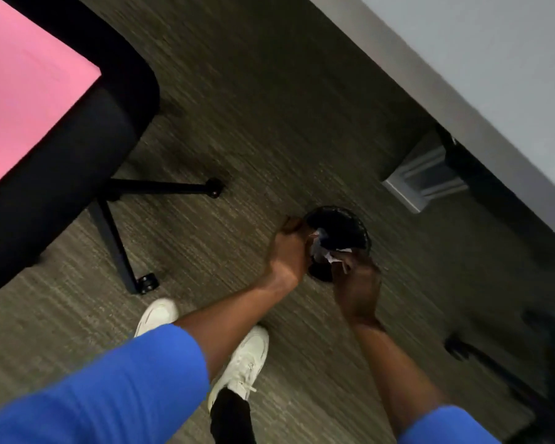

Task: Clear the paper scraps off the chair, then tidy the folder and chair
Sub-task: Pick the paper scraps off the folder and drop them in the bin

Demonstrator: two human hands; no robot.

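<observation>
Floor: grey carpet (269, 107) | hands: left hand (290, 248) curled, contents unclear; right hand (358, 283) gripping paper scraps (334, 256) | bin (337, 229) blurred

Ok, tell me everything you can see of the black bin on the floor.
The bin is small, round and black, seemingly mesh-walled, standing upright on the carpet near the desk. Its inside looks dark. The left hand is at its rim; the right hand holds white paper scraps over its near edge. The image is blurred.
</observation>
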